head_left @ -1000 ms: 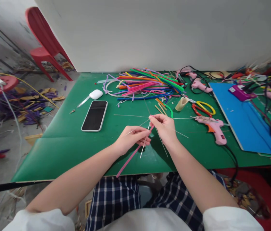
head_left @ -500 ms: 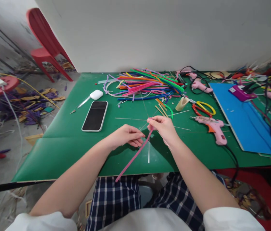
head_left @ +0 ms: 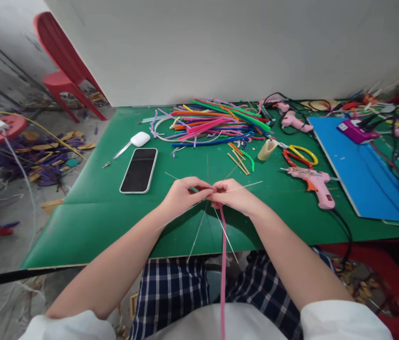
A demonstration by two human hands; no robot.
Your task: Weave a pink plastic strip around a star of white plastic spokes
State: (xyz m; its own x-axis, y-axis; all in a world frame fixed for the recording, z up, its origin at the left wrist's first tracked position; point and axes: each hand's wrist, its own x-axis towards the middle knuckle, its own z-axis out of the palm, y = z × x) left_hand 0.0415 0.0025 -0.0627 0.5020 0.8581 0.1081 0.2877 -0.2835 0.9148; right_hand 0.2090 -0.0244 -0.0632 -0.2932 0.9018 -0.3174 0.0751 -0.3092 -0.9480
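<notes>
Several thin pale sticks [head_left: 197, 236] fan out like spokes from a centre between my fingertips. My left hand [head_left: 189, 192] pinches at this centre, thumb and forefinger together. Close against it, my right hand [head_left: 233, 196] is also closed there, gripping the upper end of a pink pipe cleaner [head_left: 224, 255]. The pipe cleaner hangs down past the table edge toward my lap. Fingers hide the point where the sticks and the pipe cleaner meet.
Colourful pipe cleaners [head_left: 213, 125] lie heaped at the back. To the left are a phone [head_left: 138, 171] and a white case [head_left: 140, 139]. Pliers [head_left: 300, 156], a pink glue gun [head_left: 314, 184] with a cord, a beige tube [head_left: 267, 149] and a blue board [head_left: 358, 179] lie right.
My left hand has come in to touch the centre beside my right hand. The spokes have turned and moved slightly nearer me. The pipe cleaner's free end has swung right and now hangs straight down.
</notes>
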